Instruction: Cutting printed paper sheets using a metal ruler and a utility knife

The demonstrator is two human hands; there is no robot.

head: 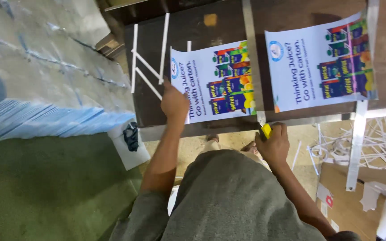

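Left hand (174, 101) is pressed flat, fingers spread, on the near-left corner of the printed poster (213, 80) that lies on the dark counter (193, 27). Right hand (273, 142) is closed around a yellow utility knife (266, 130) at the counter's near edge, right at the foot of the metal straightedge (251, 58) running along the poster's right side.

A second poster (320, 60) lies to the right of the straightedge, apart from the first. White trimmed strips (148, 62) sit on the counter to the left; more offcuts (371, 143) litter the floor at right.

Judgement: the left hand pins the sheet only, and nothing visibly holds the straightedge, so it could skate. Better to bear on the straightedge itself, keep the blade tight to its edge at a low angle, make one continuous pull, and keep the fingers off the cut line.
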